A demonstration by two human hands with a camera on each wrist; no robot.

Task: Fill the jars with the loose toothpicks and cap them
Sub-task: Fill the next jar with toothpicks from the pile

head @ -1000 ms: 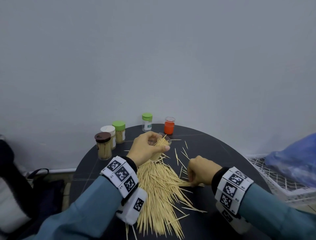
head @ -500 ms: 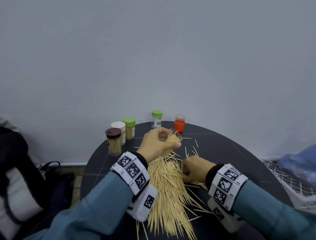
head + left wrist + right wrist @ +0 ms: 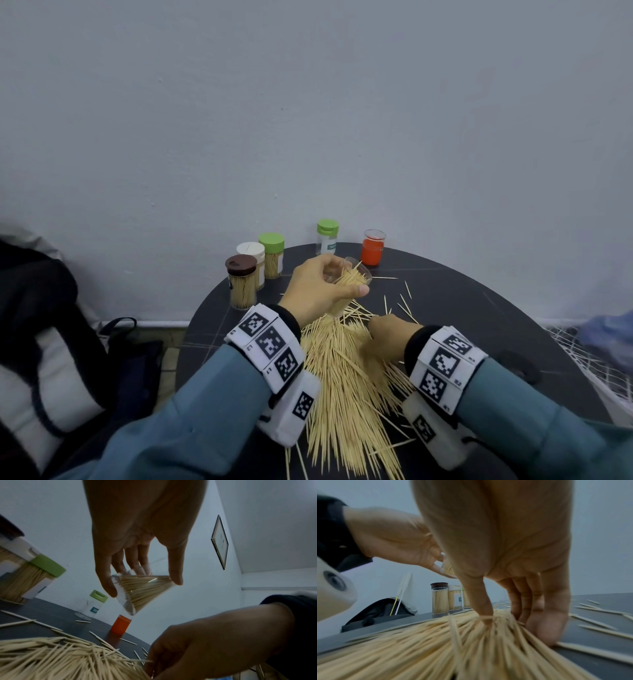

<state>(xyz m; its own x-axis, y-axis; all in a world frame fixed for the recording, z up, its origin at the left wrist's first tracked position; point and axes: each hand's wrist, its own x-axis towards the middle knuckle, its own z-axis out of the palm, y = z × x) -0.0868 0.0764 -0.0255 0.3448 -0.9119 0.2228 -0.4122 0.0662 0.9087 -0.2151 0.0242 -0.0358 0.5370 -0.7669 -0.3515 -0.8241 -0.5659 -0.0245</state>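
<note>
My left hand [image 3: 323, 291] grips a clear open jar [image 3: 142, 588], tilted and partly filled with toothpicks, just above the far end of the toothpick pile [image 3: 342, 380]. My right hand [image 3: 385, 337] is down on the pile's right side. Its thumb and curled fingers [image 3: 544, 626] pinch a bunch of toothpicks [image 3: 501, 620] against the table. An orange cap [image 3: 372, 253] stands at the back of the table. Loose toothpicks [image 3: 406, 291] lie scattered beyond the pile.
Capped jars stand at the back left of the round black table [image 3: 479, 308]: brown lid [image 3: 241, 282], white lid [image 3: 251, 250], green lid [image 3: 271, 255], and a small clear green-lidded one [image 3: 327, 236]. A black bag [image 3: 51, 325] lies left, a white wire basket [image 3: 582, 356] right.
My right hand has slid left from the pile's right edge onto the pile and closed on a bunch. My left hand keeps hold of the tilted jar.
</note>
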